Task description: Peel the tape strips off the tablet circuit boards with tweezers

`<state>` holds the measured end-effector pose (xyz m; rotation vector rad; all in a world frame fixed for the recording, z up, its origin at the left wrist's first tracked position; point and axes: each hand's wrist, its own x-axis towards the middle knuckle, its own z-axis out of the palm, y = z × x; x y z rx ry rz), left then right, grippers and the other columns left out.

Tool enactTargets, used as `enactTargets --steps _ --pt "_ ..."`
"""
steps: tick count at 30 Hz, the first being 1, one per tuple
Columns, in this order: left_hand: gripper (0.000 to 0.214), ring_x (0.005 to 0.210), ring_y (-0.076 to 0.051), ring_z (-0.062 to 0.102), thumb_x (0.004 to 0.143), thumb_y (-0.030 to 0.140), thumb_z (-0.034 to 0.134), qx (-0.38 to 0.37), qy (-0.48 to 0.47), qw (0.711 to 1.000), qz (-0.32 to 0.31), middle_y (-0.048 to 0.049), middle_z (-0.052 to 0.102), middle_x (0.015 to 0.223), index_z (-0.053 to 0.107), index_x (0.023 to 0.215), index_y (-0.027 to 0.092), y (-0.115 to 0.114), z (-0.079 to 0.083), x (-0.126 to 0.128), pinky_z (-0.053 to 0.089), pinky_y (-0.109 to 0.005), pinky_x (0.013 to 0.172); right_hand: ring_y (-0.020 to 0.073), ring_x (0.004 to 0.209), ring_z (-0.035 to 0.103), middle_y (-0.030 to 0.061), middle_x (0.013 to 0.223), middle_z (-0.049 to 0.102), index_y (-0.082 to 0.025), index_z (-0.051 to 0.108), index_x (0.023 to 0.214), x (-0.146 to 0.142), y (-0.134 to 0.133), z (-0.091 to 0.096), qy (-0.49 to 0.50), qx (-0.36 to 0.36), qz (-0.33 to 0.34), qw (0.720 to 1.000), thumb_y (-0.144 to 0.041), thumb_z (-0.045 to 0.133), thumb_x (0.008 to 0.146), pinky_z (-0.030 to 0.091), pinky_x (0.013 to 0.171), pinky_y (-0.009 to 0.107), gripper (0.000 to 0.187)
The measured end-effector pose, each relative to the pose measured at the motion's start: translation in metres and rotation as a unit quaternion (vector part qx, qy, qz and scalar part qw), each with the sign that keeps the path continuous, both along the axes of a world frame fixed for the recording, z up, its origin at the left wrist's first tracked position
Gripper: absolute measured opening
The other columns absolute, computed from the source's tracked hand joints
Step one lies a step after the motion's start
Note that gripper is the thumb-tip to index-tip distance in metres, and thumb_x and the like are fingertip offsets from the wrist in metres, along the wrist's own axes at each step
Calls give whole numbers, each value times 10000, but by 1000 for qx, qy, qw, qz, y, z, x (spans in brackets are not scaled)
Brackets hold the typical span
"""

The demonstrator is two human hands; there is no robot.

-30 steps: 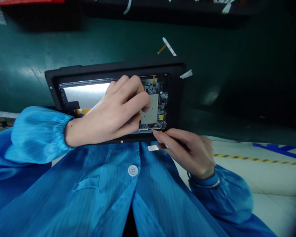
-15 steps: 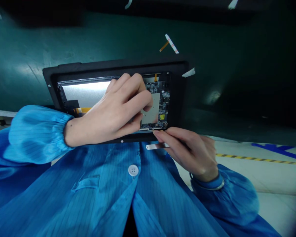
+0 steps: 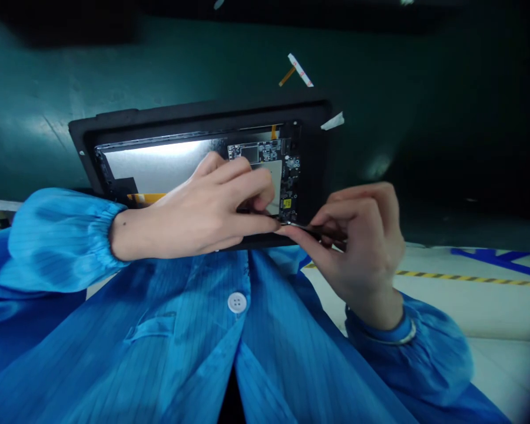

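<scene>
An opened tablet (image 3: 159, 158) lies in a black tray (image 3: 203, 112), its silver back plate and circuit board (image 3: 289, 176) exposed. My left hand (image 3: 203, 203) rests across it with curled fingers; the thumb and a fingertip come together at the board's lower edge, and whatever they pinch is hidden. From the right, my right hand (image 3: 364, 241) grips a slim dark tool that looks like tweezers (image 3: 331, 231). The tool's tip meets the lower right edge of the board, close beside my left fingertips. An orange flex cable (image 3: 148, 198) shows near my left wrist.
A white strip with an orange tail (image 3: 300, 69) lies on the dark green table (image 3: 401, 118) beyond the tray. A whitish tape piece (image 3: 333, 121) sticks at the tray's right corner. The table's near edge runs in front of my body.
My right hand has turned and lifted, bringing the tweezers' tip to the board's edge; before, a flat silvery end pointed left below it. My left hand has shifted down to the same edge.
</scene>
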<state>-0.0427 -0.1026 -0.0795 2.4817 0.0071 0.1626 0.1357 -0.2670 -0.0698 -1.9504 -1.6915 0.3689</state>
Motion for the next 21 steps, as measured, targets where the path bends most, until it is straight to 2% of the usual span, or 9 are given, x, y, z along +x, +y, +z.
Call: enactTargets --steps 3,6,9,12,15,18,19,21 --pt "309 1059 -247 600 1028 327 387 -65 20 998 -9 -14 603 1044 668 1157 334 0 0 0 421 -522 1003 66 564 442 16 887 479 -218 476 842 6 4 -6 36 -24 -28 999 -460 760 788 396 383 179 377" --pt "300 1158 -286 590 1021 356 410 -119 70 990 0 7 609 1032 704 1081 334 3 5 4 341 -623 1072 49 549 384 5 880 450 -212 473 841 13 7 -10 63 -43 -31 997 -509 774 760 369 383 173 430" --pt "300 1210 -320 578 1002 395 428 -137 83 987 2 14 606 1062 715 1032 314 8 8 9 303 -674 1075 41 556 380 0 887 440 -205 491 860 18 9 -13 85 -54 -19 995 -535 795 727 342 383 170 468" --pt "258 1229 -323 580 978 387 480 -142 81 987 6 32 616 1069 718 937 296 10 8 15 295 -668 1092 38 559 397 -5 892 442 -201 508 873 22 11 -14 99 -57 -9 993 -561 799 708 337 382 166 492" --pt "241 1272 -297 557 992 328 466 -79 98 991 -36 50 615 1137 704 960 307 11 10 19 286 -625 1139 36 553 403 -7 895 450 -198 531 891 25 12 -13 128 -60 6 990 -558 801 706 349 375 162 487" --pt "338 1317 -322 503 1032 275 349 13 95 993 -65 31 571 1237 670 1123 330 19 24 15 275 -679 1112 53 569 437 -7 888 461 -212 571 942 27 10 -5 175 -63 1 983 -508 805 727 387 378 171 435" --pt "347 1316 -339 495 1034 288 336 34 95 994 -44 14 554 1246 655 1165 326 23 31 10 287 -698 1086 65 579 454 -7 875 468 -223 583 958 27 6 0 193 -56 -11 979 -464 812 737 400 384 180 400" --pt "339 1313 -363 479 1018 369 379 71 123 988 63 -31 499 1288 595 1269 293 33 48 -5 332 -673 1056 92 596 488 3 856 499 -251 609 998 30 -9 10 213 -19 -47 976 -344 814 759 419 401 209 329"
